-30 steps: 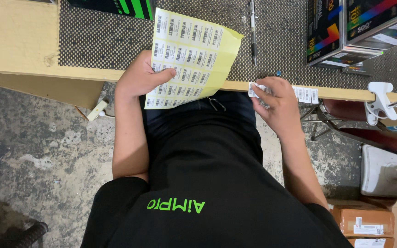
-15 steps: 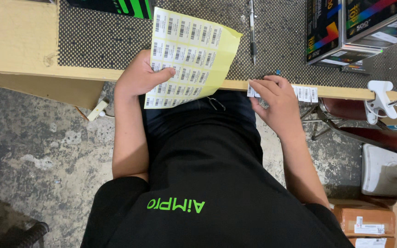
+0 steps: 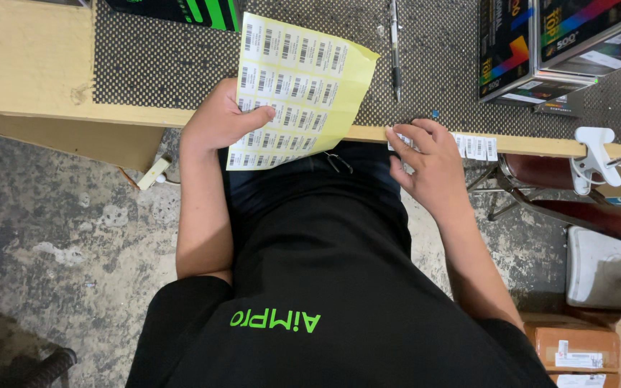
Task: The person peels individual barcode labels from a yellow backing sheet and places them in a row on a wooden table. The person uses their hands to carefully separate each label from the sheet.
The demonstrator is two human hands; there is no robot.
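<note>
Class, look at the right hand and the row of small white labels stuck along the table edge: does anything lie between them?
Nothing visible does. The right hand rests its fingertips at the row of white labels on the table edge.

This is looking like a small workshop or packing room rather than a home. A raw wooden bench [image 3: 30,65] is standing on a stained, worn concrete floor [image 3: 59,237], with a black perforated mat [image 3: 167,72] covering its top and printed retail boxes [image 3: 533,50] piling up at the far right. Taped cardboard cartons [image 3: 576,348] are sitting on the floor, and a yellow sheet of barcode stickers [image 3: 303,79] is probably pointing to labelling or shipping work.
</note>
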